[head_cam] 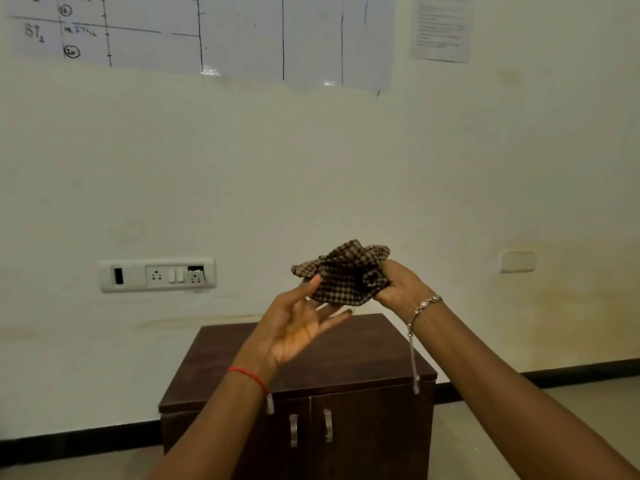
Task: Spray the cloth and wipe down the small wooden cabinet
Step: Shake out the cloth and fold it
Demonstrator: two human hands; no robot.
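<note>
A brown checked cloth (346,275) is bunched in the air above the small dark wooden cabinet (346,362). My right hand (398,284) grips the cloth's right side. Palm up and with its fingers spread, my left hand (298,323) is just below and left of the cloth, its thumb tip touching the cloth's lower left edge. The cabinet stands against the wall, with two doors and two metal handles (310,429) facing me. No spray bottle is in view.
A white switch and socket panel (157,274) is on the wall left of the cabinet, and a small blank plate (517,261) to the right. Papers with hand-drawn charts (207,32) hang higher up. A black skirting (69,445) runs along the floor.
</note>
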